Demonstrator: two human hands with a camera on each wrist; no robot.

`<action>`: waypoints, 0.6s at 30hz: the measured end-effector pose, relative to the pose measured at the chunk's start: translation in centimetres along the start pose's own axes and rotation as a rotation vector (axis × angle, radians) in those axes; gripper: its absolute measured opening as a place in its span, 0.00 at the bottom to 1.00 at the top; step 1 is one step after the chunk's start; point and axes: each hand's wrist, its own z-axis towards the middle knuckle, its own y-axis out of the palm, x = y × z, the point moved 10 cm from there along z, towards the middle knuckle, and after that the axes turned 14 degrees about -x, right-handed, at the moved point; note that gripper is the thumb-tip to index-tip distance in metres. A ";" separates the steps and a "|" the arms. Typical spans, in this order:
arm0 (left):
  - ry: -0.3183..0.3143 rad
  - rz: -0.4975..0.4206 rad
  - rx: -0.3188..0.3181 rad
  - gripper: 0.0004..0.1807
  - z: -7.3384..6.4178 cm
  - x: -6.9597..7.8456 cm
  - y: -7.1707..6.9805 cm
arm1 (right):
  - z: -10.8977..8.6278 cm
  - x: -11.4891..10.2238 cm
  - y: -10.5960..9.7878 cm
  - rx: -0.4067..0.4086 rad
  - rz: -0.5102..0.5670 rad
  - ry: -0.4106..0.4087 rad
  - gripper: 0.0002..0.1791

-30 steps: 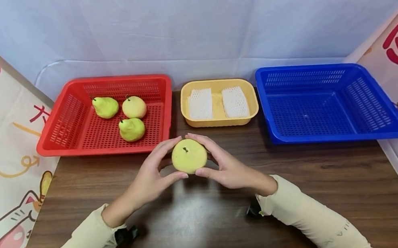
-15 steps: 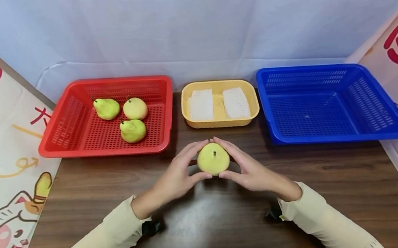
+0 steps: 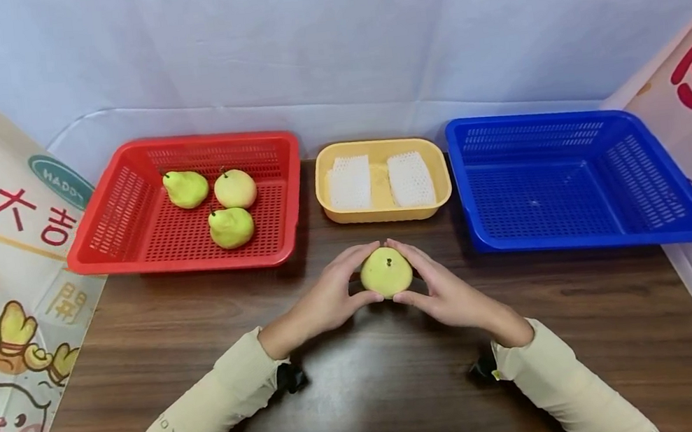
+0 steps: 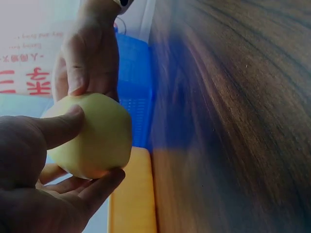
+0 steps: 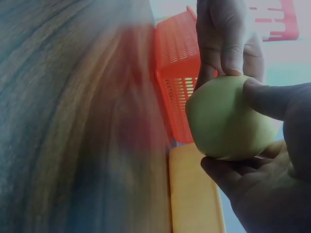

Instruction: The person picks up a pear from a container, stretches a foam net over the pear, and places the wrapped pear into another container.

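A round yellow-green pear (image 3: 386, 272), its dark stem facing up, is held between both hands above the table in the head view. My left hand (image 3: 333, 289) grips its left side, thumb in front and fingers behind. From the other side my right hand (image 3: 447, 291) grips it the same way, with the two hands' fingertips nearly meeting. Both wrist views show the pear (image 4: 99, 136) up close, raised off the wood. The right wrist view shows its smooth side (image 5: 228, 119), with fingers below and thumbs over it.
At the back left, a red basket (image 3: 183, 263) holds several pears (image 3: 232, 228). A yellow tray (image 3: 384, 215) with two white foam net sleeves (image 3: 410, 179) stands in the middle. The blue basket (image 3: 595, 240) is at the back right, all on a dark wooden table (image 3: 396, 394).
Both hands have carried the pear to the right, from near the red basket to in front of the yellow tray. The grip looks the same; the baskets have stayed put.
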 end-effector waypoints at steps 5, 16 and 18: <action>-0.012 0.007 -0.018 0.43 0.7 -0.5 0.5 | 0.1 0.9 -0.1 0.017 -0.010 0.022 0.46; -0.063 0.022 -0.054 0.42 2.0 -2.0 1.5 | 0.3 2.7 0.2 0.018 -0.035 0.099 0.45; -0.065 0.027 -0.055 0.42 2.2 -2.2 1.5 | 0.4 2.8 0.2 0.023 -0.043 0.101 0.45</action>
